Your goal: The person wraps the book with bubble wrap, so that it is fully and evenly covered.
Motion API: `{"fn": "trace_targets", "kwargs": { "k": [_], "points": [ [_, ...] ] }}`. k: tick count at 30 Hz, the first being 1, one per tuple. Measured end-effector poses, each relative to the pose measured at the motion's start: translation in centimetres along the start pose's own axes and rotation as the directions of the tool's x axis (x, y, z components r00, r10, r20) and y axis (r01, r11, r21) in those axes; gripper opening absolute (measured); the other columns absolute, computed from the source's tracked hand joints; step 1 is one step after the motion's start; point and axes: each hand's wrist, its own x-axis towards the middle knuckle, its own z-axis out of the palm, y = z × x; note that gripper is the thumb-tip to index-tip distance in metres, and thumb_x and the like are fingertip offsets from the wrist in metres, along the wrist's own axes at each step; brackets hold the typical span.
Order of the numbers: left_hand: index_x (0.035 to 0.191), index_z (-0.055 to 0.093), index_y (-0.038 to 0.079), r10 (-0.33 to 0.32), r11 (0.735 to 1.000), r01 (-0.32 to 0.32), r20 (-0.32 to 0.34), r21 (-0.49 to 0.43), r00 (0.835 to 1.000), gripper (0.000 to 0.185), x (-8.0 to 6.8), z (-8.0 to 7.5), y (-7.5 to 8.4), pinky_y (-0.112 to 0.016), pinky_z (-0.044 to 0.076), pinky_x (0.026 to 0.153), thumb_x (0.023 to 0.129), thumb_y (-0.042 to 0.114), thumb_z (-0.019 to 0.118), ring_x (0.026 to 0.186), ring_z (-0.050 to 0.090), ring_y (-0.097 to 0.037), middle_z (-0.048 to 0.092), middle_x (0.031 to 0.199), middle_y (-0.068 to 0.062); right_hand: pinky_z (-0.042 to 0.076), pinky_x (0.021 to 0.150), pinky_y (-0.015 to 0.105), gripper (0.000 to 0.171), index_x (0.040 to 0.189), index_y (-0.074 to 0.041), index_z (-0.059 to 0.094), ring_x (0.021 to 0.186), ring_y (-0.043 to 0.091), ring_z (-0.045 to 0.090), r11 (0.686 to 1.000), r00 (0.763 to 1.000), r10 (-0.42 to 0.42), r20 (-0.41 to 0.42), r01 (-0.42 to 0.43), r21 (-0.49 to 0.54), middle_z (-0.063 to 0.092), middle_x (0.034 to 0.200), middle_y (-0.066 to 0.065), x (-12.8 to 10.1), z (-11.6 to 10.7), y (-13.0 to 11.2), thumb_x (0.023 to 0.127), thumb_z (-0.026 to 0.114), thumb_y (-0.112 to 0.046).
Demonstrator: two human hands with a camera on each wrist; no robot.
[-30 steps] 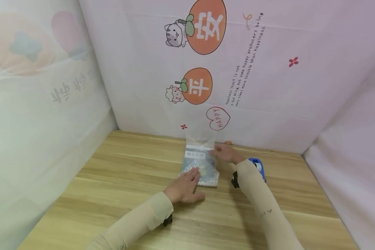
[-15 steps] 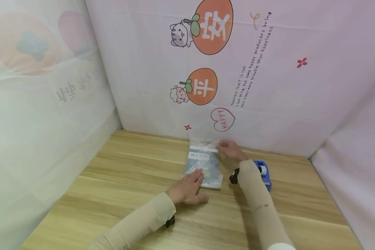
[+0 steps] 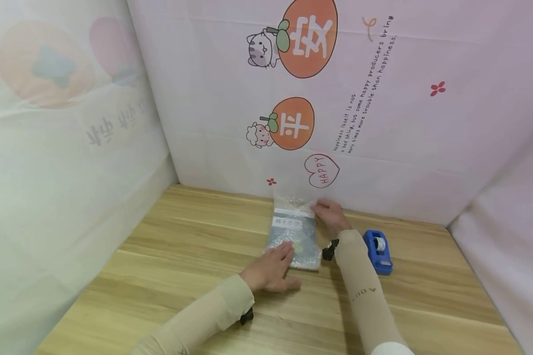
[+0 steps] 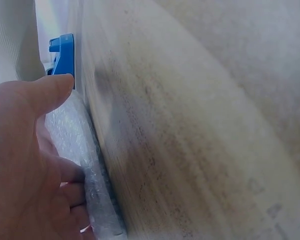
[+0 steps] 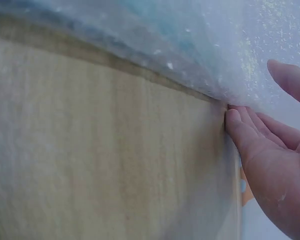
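Note:
A flat blue book-like item in clear bubble wrap point(image 3: 305, 236) lies on the table toward the back, with a pale lettered band across its upper part. Loose wrap sticks out past its far end, up to the back wall. My left hand point(image 3: 272, 270) rests on its near left part, fingers straight and thumb spread away. At the far right edge is my right hand point(image 3: 330, 216). In the right wrist view its fingertips point(image 5: 233, 116) meet the edge of the bubble wrap point(image 5: 200, 55), while the thumb stands apart from the fingers.
A blue tape dispenser point(image 3: 379, 252) with a white roll stands on the wooden table point(image 3: 195, 256), just right of my right forearm. Printed cloth walls point(image 3: 231, 162) enclose the table at the back and both sides.
My right hand has shifted slightly along the wrap's right edge, toward its far end. More of the tape dispenser shows beside my right sleeve. The left hand keeps its place on the wrapped item.

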Motion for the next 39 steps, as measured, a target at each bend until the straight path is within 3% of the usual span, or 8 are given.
{"fn": "trace_targets", "kwargs": {
  "k": [8,14,22,24,28,31,33,39],
  "points": [
    [0.167,0.024,0.002,-0.005,1.0,0.005,-0.001,-0.011,1.0,0.093,0.1,0.0,0.1,-0.042,0.021,0.135,0.103,0.064,0.051,0.167,0.015,-0.027,0.014,0.178,-0.013,0.038,0.127,0.05,0.066,0.16,-0.002,0.041,0.15,0.038,0.046,0.999,0.992,-0.036,-0.117,0.039,0.026,0.048,0.161,0.023,0.4,0.1,-0.2,0.103,0.068,-0.021],
    [0.168,0.023,0.003,-0.008,1.0,0.008,0.001,-0.011,1.0,0.094,0.3,0.2,0.2,-0.041,0.02,0.136,0.103,0.065,0.05,0.167,0.015,-0.026,0.013,0.179,-0.012,0.048,0.119,0.051,0.055,0.151,-0.002,0.054,0.138,0.04,0.059,0.963,0.969,-0.228,-0.099,0.21,-0.166,0.061,0.149,0.023,1.3,-0.9,-1.5,0.102,0.071,-0.02],
    [0.167,0.025,0.003,-0.011,1.0,0.011,-0.007,-0.011,1.0,0.094,0.4,0.1,0.3,-0.042,0.022,0.135,0.102,0.065,0.052,0.166,0.017,-0.027,0.015,0.178,-0.013,0.051,0.116,0.051,0.05,0.142,0.005,0.061,0.135,0.041,0.063,0.786,0.903,-0.418,0.101,0.415,-0.459,0.064,0.145,0.024,0.9,-0.1,-5.3,0.099,0.075,-0.015],
    [0.166,0.027,0.002,-0.006,1.0,0.006,-0.014,-0.012,1.0,0.094,0.4,0.0,0.3,-0.043,0.023,0.135,0.101,0.065,0.054,0.166,0.019,-0.028,0.017,0.178,-0.014,0.053,0.114,0.051,0.046,0.138,0.006,0.064,0.132,0.04,0.065,0.718,0.881,-0.449,0.148,0.454,-0.528,0.067,0.142,0.025,0.7,0.5,-6.1,0.098,0.076,-0.014],
    [0.166,0.029,0.001,0.002,1.0,-0.003,-0.02,-0.02,1.0,0.094,0.3,0.0,0.4,-0.044,0.024,0.135,0.101,0.064,0.054,0.166,0.02,-0.029,0.018,0.178,-0.015,0.059,0.105,0.049,0.036,0.129,0.004,0.071,0.117,0.035,0.073,0.524,0.834,-0.5,0.233,0.506,-0.685,0.076,0.127,0.02,0.2,1.8,-7.1,0.099,0.075,-0.014],
    [0.166,0.029,0.0,0.009,1.0,-0.009,-0.019,-0.029,1.0,0.094,0.3,0.1,0.5,-0.044,0.024,0.135,0.101,0.064,0.054,0.166,0.019,-0.029,0.018,0.178,-0.015,0.062,0.098,0.045,0.026,0.121,0.0,0.077,0.106,0.029,0.077,0.427,0.808,-0.521,0.274,0.525,-0.736,0.08,0.115,0.015,-0.2,2.5,-7.5,0.1,0.074,-0.016],
    [0.166,0.028,0.001,0.013,0.999,-0.013,-0.016,-0.034,1.0,0.094,0.4,0.1,0.5,-0.044,0.023,0.135,0.101,0.063,0.054,0.166,0.019,-0.029,0.018,0.178,-0.015,0.063,0.094,0.043,0.022,0.116,-0.002,0.079,0.101,0.027,0.078,0.405,0.796,-0.534,0.286,0.537,-0.74,0.082,0.11,0.013,-0.6,2.8,-7.6,0.1,0.074,-0.016],
    [0.167,0.026,0.002,0.004,1.0,-0.004,-0.012,-0.024,1.0,0.094,0.4,0.2,0.3,-0.043,0.022,0.135,0.102,0.064,0.053,0.166,0.017,-0.028,0.016,0.178,-0.014,0.064,0.082,0.039,0.017,0.107,-0.004,0.082,0.084,0.019,0.075,0.394,0.768,-0.572,0.288,0.565,-0.725,0.082,0.096,0.009,-1.5,3.1,-7.9,0.101,0.072,-0.017]
  ]
}}
